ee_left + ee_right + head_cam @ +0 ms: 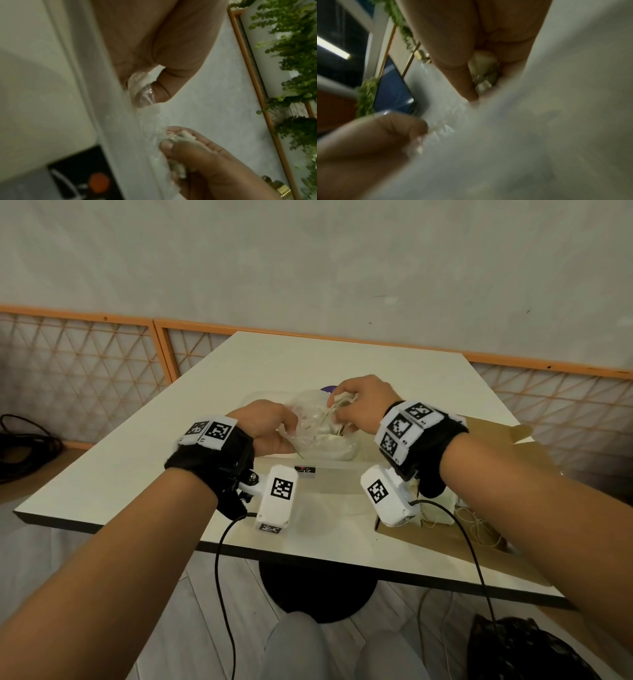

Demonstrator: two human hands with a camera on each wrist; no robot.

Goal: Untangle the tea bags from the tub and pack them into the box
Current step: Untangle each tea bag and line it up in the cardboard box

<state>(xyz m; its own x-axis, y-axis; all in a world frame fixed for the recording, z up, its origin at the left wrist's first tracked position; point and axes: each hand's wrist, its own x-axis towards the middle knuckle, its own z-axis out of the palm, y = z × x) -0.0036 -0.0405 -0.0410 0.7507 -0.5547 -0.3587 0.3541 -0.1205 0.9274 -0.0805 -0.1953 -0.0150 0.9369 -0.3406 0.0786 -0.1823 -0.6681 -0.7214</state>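
Holding station over the tub (318, 436), both hands work at its mouth.

Item 1, tub: clear plastic, standing on the white table (137, 460) near its middle, directly ahead of the person. Its wall looks crumpled or film-like. Pale tea bags lie bunched inside it.

Item 2, left hand (270, 428): at the tub's left side, fingers curled onto the clear wall. The left wrist view shows thumb and fingers pinching a fold of clear plastic (145, 94). Judged purpose: to steady the tub so it does not lift or slide when the bags are pulled.

Item 3, right hand (363, 404): above the tub's far right rim, fingers curled and pinching a small bundle of tea bags (340, 405), raised slightly above the rest. The left wrist view shows pale bag material (180, 136) clamped between thumb and fingers; the right wrist view shows the same bundle tucked behind the thumb. Judged purpose: to draw one bag free of the knot of strings.

Item 4, box (507, 446): brown cardboard, flaps open, at the right edge of the table under the right forearm. White tea bags (442, 508) and loose strings (479, 525) lie in its near part, so packing appears under way. It sits just beside the tub, a short carry for the right hand.

Item 5, dark label or card (305, 469): on the table just in front of the tub; print unreadable.

Stage, as judged: untangling, with bags remaining in the tub.
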